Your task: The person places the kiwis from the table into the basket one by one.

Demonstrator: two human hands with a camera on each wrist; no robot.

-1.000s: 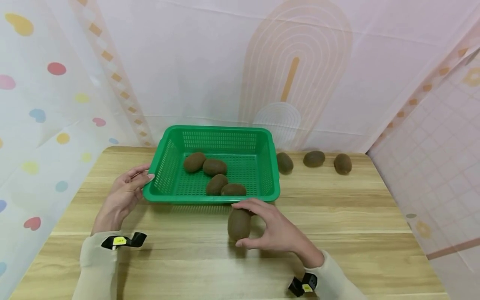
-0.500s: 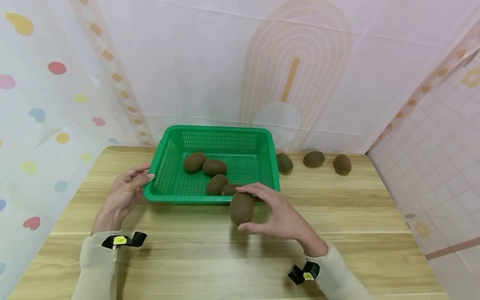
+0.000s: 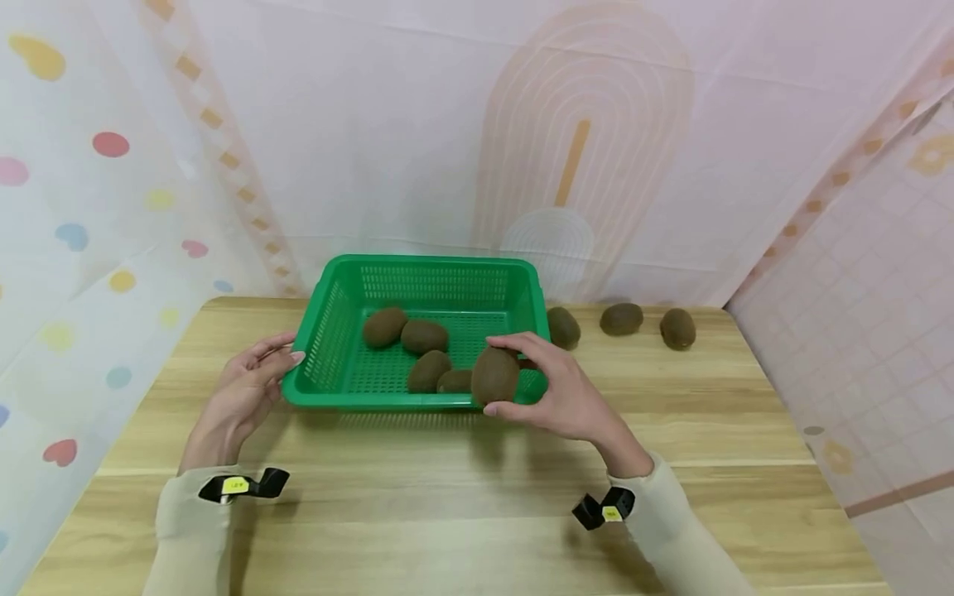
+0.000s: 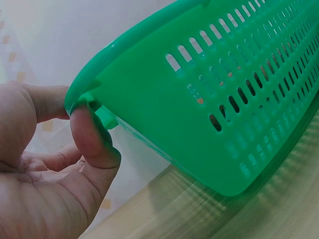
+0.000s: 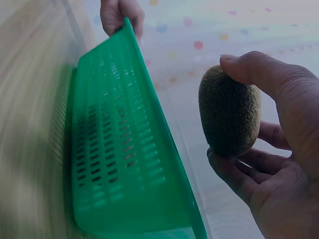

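Green plastic forms the basket (image 3: 436, 284) that, in the head view, stands on the wooden table (image 3: 417, 513) with four kiwis (image 3: 384, 328) inside; the left hand (image 3: 242, 393) grips its left end, the right hand (image 3: 562, 391) holds a brown kiwi (image 3: 495, 377) over the near rim, and three loose kiwis (image 3: 622, 319) lie right of it. In the left wrist view, thumb and finger pinch the rim. In the right wrist view, thumb and fingertips clasp the kiwi, apart from the wall.

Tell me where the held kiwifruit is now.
In the head view, the kiwifruit is in the right hand's grip, above the green basket's near rim, right of centre.
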